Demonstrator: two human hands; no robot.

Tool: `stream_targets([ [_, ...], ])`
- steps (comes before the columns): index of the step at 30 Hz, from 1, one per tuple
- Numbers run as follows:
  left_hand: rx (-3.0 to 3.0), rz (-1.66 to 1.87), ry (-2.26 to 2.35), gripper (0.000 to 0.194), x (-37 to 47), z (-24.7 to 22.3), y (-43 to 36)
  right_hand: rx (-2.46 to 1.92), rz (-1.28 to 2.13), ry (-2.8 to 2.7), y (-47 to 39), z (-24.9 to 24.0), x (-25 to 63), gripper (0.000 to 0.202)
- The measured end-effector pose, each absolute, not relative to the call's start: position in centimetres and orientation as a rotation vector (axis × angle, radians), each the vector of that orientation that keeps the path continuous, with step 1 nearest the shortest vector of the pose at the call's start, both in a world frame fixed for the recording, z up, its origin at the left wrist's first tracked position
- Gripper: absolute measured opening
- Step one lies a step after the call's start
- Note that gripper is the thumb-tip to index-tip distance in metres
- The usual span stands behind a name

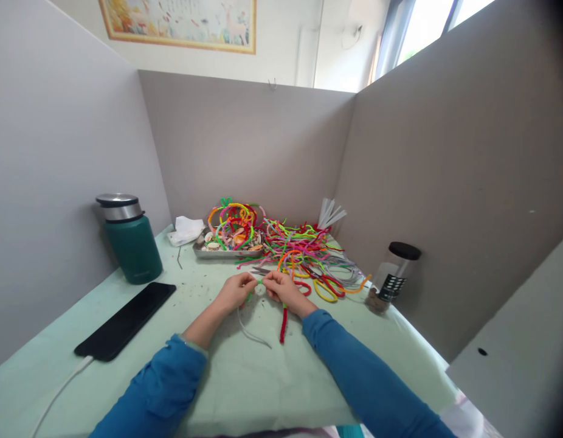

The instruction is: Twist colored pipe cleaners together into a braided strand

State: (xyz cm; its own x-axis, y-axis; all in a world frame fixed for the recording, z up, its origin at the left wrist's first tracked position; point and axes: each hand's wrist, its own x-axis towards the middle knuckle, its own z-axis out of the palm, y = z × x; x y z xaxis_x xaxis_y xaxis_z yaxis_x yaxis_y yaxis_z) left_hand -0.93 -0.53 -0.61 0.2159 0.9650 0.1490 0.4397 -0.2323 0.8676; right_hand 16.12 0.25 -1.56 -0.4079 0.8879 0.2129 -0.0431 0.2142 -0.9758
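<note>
My left hand [236, 291] and my right hand [281, 287] meet over the middle of the table, fingertips pinched. Between them runs a short green stretch of pipe cleaner [259, 281], gripped from both sides. Below my left hand a thin grey cord [250, 334] hangs down toward the cloth; whether it joins the green piece is hidden. Under my right hand a red pipe cleaner end [284, 325] points toward me, its upper part covered by the hand. Just beyond the fingers lie scissors with red handles [331, 285] and a pair with yellow handles [324, 291].
A heap of colourful pipe cleaners [300, 243] lies behind my hands. Beside it, a metal tray [227, 253] holds shells and bent loops. A green bottle [133, 243] and phone [126, 322] are at left, a clear black-lidded jar [393, 277] at right. Grey partitions [249, 134] enclose the table.
</note>
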Motion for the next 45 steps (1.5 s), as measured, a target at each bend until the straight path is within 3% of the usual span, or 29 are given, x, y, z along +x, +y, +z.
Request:
stream_targets([
  [14, 1.698, 0.911, 1.274, 0.026, -0.8, -0.7, -0.5, -0.815, 1.324, -1.638, 0.2, -1.6, 16.1, 0.019],
  [22, 1.718, 0.868, 1.189, 0.009, -0.9, -0.1, -0.7, -0.808, 1.303, -1.633, 0.3, -1.8, 16.2, 0.019],
  [45, 1.976, 0.906, 1.419, 0.031, -1.2, 0.5, -1.0, -0.811, 1.304, -1.617, 0.3, -1.7, 16.1, 0.019],
])
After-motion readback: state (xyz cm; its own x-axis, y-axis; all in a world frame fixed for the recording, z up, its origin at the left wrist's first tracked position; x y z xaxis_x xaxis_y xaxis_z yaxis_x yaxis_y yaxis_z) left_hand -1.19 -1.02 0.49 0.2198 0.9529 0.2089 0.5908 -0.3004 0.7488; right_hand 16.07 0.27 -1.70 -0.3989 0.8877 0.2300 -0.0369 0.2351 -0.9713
